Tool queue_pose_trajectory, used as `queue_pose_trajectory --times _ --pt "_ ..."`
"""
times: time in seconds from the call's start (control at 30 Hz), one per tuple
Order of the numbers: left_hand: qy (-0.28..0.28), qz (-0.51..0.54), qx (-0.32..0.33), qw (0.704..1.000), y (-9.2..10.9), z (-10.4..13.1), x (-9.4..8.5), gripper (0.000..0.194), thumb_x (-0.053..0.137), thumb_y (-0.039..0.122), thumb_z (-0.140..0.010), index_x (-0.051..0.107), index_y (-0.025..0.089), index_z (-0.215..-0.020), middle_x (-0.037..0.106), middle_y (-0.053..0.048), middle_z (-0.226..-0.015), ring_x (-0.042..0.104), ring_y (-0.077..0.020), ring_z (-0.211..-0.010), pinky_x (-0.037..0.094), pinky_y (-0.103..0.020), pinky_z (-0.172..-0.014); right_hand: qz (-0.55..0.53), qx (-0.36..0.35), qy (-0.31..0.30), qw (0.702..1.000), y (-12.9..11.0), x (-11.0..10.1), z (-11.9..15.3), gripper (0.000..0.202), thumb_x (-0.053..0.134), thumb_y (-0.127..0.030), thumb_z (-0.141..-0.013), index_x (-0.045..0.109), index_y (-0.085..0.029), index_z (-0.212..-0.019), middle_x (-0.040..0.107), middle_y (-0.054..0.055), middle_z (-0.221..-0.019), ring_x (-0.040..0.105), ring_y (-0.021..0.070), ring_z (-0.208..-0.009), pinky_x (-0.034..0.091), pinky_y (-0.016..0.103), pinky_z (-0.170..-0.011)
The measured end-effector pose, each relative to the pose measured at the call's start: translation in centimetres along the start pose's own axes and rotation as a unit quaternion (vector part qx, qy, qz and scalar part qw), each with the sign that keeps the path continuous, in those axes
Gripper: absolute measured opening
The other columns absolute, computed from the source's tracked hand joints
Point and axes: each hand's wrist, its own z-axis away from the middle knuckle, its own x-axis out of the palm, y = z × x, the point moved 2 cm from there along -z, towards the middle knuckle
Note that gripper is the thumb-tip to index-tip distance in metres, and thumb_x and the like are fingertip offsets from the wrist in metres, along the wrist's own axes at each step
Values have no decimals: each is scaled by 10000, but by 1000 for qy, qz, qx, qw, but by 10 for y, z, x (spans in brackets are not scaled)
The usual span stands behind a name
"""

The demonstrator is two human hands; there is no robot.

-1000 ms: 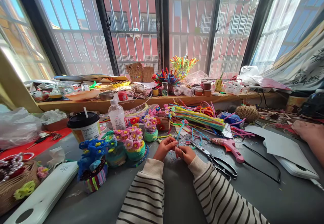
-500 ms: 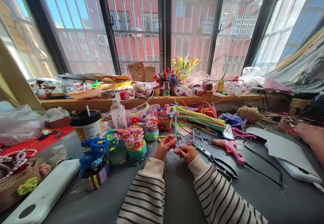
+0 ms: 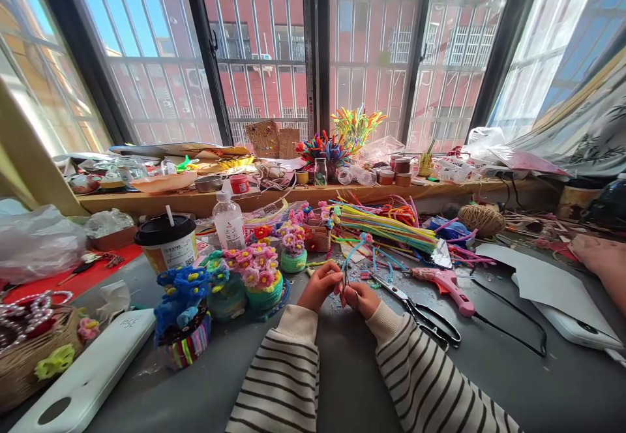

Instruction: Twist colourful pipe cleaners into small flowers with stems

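Observation:
Both hands meet above the middle of the grey table [image 3: 348,374]. A light-blue pipe cleaner stem [image 3: 348,257] rises from between my fingers, leaning right, with a small pink and blue tip [image 3: 366,238] that resembles a flower. My left hand [image 3: 320,286] is closed in a pinch on the stem's lower part. Fingertips of my right hand [image 3: 362,298] pinch the stem's dark lower end, close against the left fingers. Scissors [image 3: 415,309] lie just right of my right hand, beside a pink glue gun [image 3: 447,287].
Pots of fuzzy flowers [image 3: 257,280] and a lidded cup [image 3: 166,240] stand at left, near a bottle [image 3: 228,221]. Bundled pipe cleaners [image 3: 391,227] lie behind the hands. Another person's hand [image 3: 599,260] rests at far right. A white power bank [image 3: 92,368] lies front left.
The stem has tipped from nearly upright to leaning right, its tip now farther right and lower. My right hand has drawn nearer my left, and their fingertips now meet.

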Motion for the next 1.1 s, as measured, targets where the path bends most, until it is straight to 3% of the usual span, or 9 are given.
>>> queue_pose_trajectory --times 0.37,0.83,1.1 --pt "20 -17 -10 1000 -4 -4 -6 180 567 252 -589 412 164 -618 462 63 -452 385 -37 -420 293 -166 -452 35 0 47 998 14 -4 -2 544 375 -631 -638 517 -140 -453 482 -2 -417 387 72 -408 294 195 -419" --pt "56 -3 9 998 0 -1 -2 193 574 278 -589 427 153 -604 478 44 -489 424 -50 -462 309 -180 -470 56 28 70 996 5 -2 -1 511 445 -604 -613 444 -155 -370 461 -6 -371 367 69 -374 286 198 -405" --pt "-14 -18 -19 1000 -5 -3 -5 173 583 269 -588 449 160 -591 480 49 -507 396 -49 -453 298 -195 -471 10 -5 -13 1000 1 -8 0 629 269 -695 -620 512 -136 -461 398 -27 -390 343 62 -387 273 195 -410"
